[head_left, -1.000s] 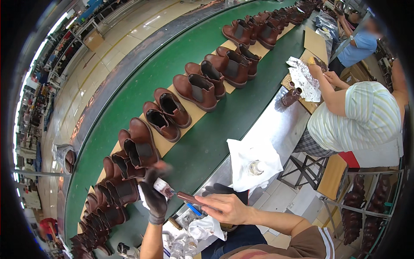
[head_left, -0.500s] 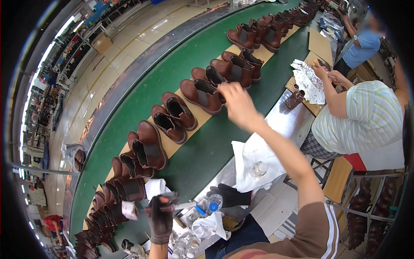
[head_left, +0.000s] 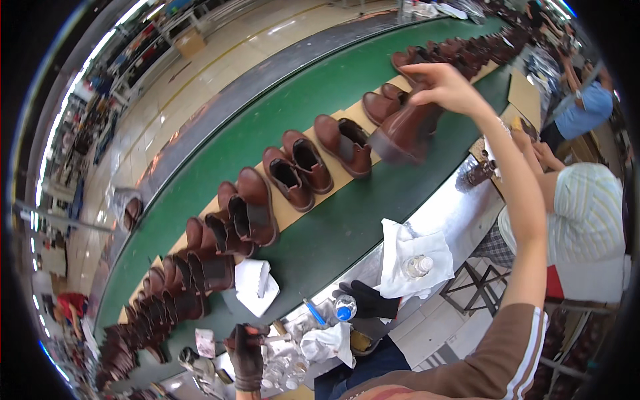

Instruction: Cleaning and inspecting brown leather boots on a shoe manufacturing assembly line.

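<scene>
The right hand (head_left: 445, 87) was closed over the top of a brown ankle boot (head_left: 407, 130), fingers curled round the boot's opening, and held it tilted and lifted just above the green conveyor belt (head_left: 313, 100). The boot hung directly below the grip, slightly blurred, its heel lowest.

Just behind the grip, touching or nearly touching the lifted boot, sat another brown boot (head_left: 381, 105) on a tan strip (head_left: 347, 180) running along the belt. Farther out from the grip, a long row of similar boots (head_left: 473, 50) crowded the strip toward the belt's far end. Nearer the person from the grip, pairs of boots (head_left: 313, 160) stood side by side on the same strip, well apart from the hand. Beside the grip on the right, a seated co-worker in a striped shirt (head_left: 587, 213) worked at the metal bench edge (head_left: 453, 207).

The right arm was stretched far forward and up, nearly straight, brown sleeve (head_left: 493, 360) at the shoulder.

The left hand (head_left: 245, 353), in a dark glove, stayed low and close to the body, well apart from the boot. Its fingers were closed, but what it held could not be made out. Near it lay a white cloth (head_left: 257, 285), a small bottle with a blue cap (head_left: 345, 308) and a dark glove (head_left: 370, 300).
</scene>
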